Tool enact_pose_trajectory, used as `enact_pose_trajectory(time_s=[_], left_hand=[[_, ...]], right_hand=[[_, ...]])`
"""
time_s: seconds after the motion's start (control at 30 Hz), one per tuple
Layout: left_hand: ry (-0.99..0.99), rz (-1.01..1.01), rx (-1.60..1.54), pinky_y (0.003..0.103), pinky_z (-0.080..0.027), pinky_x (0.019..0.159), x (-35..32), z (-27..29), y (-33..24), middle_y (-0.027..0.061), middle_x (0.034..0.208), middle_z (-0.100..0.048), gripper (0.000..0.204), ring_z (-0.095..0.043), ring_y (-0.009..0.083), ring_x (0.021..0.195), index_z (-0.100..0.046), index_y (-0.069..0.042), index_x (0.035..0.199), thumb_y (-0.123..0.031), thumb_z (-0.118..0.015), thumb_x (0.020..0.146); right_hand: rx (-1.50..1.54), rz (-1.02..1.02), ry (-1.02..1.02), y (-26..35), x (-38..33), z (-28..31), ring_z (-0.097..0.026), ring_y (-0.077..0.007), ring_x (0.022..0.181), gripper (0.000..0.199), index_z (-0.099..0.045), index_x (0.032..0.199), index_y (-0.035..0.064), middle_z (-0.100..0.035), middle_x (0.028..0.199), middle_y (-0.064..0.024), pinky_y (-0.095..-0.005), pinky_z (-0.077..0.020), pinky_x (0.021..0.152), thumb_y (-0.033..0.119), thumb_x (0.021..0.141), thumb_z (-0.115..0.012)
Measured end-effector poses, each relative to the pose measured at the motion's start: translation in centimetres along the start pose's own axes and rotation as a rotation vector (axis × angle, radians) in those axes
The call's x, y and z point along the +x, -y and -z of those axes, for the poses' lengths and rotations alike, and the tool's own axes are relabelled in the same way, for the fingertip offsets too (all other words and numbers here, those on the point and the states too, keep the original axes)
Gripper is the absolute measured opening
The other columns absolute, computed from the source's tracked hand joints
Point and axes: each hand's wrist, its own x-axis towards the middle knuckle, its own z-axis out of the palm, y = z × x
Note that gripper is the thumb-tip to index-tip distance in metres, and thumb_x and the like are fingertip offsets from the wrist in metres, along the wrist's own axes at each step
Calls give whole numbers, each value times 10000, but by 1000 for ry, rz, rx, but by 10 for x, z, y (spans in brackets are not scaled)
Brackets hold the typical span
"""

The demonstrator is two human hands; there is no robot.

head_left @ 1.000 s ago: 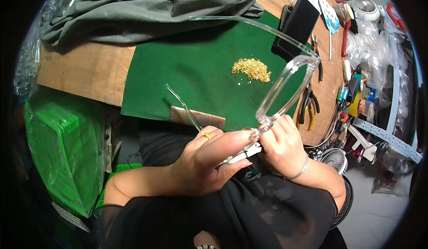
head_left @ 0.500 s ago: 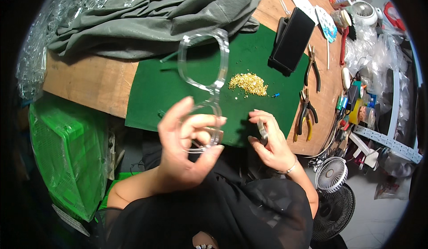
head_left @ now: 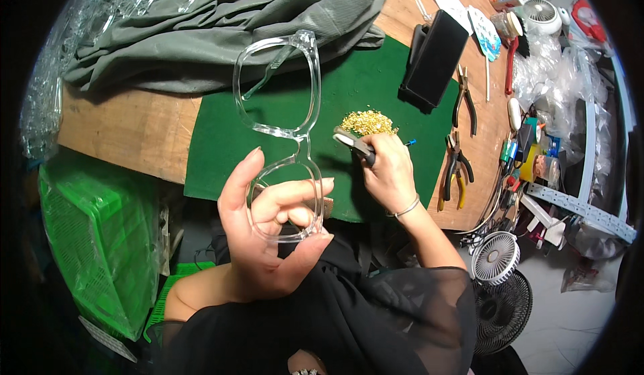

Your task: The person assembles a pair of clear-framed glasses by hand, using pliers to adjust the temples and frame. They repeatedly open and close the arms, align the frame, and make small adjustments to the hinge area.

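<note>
Clear plastic eyeglass frames (head_left: 285, 133) stand on end in my left hand (head_left: 263, 264), above the near left of the green mat (head_left: 221, 147). My fingers and thumb close round the lower rim; the upper rim and a temple arm extend away from me. In my right hand (head_left: 394, 177) is a small grey-and-black hand tool (head_left: 357, 144) with a pale rounded end, partly hidden by the fingers; its exact kind is unclear. It lies just in front of a heap of small gold-coloured metal pieces (head_left: 367, 121) on the mat.
A black phone-like slab (head_left: 435, 60) stands at the mat's far right. Two pliers (head_left: 464, 100) lie on the wooden table beside it. Grey cloth (head_left: 221, 33) and clear frames (head_left: 47, 100) fill the far left. A green crate (head_left: 100, 234) and fans (head_left: 495, 257) flank me.
My right hand has moved up and left with the grey tool, to the near edge of the gold pieces. My left hand has shifted slightly left and tilted the eyeglass frames.
</note>
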Motion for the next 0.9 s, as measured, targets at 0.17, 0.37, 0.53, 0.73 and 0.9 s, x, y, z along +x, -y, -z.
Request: enact_pose_trajectory(time_s=[0.17,0.37,0.53,0.73,0.9], left_hand=[[66,-102,80,272,-499,713,1,11,8,271,1209,-470,1019,-567,137,735,101,-54,1407,74,-651,731],[114,-45,61,260,-475,761,6,-3,8,257,1227,-455,1029,-565,128,801,62,-78,1417,108,-650,698],[70,16,27,267,-482,754,5,-7,19,268,1248,-452,929,-598,143,800,9,-73,1420,127,-606,753],[122,54,0,304,-484,875,5,-20,7,267,1269,-459,965,-626,167,924,55,-77,1422,145,-610,758],[166,38,29,292,-488,847,2,-23,7,274,1284,-441,950,-629,181,929,54,-80,1425,167,-572,753]], right_hand=[[-60,-68,41,6,5,-7,-533,-267,804,114,-605,840,88,-582,820,-70,-369,-372,696,101,737,-652],[-13,-35,24,4,2,2,-525,-282,820,131,-591,843,67,-576,803,-90,-379,-370,702,142,765,-667],[658,-153,100,32,-9,48,-544,-139,669,79,-552,840,8,-561,789,-76,-244,-433,622,-57,798,-570],[880,335,-175,60,-20,40,-567,-218,670,147,-592,797,16,-595,729,-88,-335,-473,661,129,821,-683],[948,469,-263,50,-21,29,-566,-213,670,149,-631,791,41,-603,738,-58,-358,-467,702,130,758,-746]])
